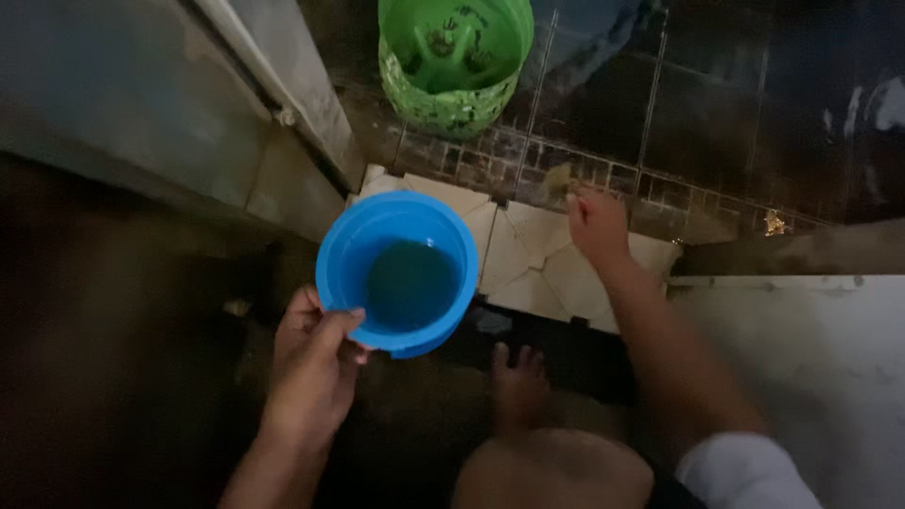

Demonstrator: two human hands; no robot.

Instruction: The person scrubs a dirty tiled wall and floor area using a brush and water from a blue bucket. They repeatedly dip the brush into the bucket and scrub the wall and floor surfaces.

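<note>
Head view is looking straight down at a dim, wet floor. Left of centre, the left hand [316,363] is gripping one blue plastic mug [398,271] by its near rim, thumb over the edge and fingers underneath, closed firmly on it. The mug is sitting upright, mouth facing the camera, and dark water is lying in its bottom. The right hand [596,224] is reaching forward to centre right of the frame, fingertips pressing a small yellowish scrubbing pad [558,179] against the tiles; the fingers are curled narrow around it, though the dim light is hiding exactly how tightly. The pad is lying up and to the right of the mug, well apart from it, so the right hand is by far the nearer one. Its long axis is too blurred to tell. Pale cracked tiles [528,264] are lying between the two hands, with dark brick-pattern tiles [490,155] beyond. One green perforated basket [452,61] is standing at the top centre. One bare foot [517,382] is showing at lower centre, just below the mug.
</note>
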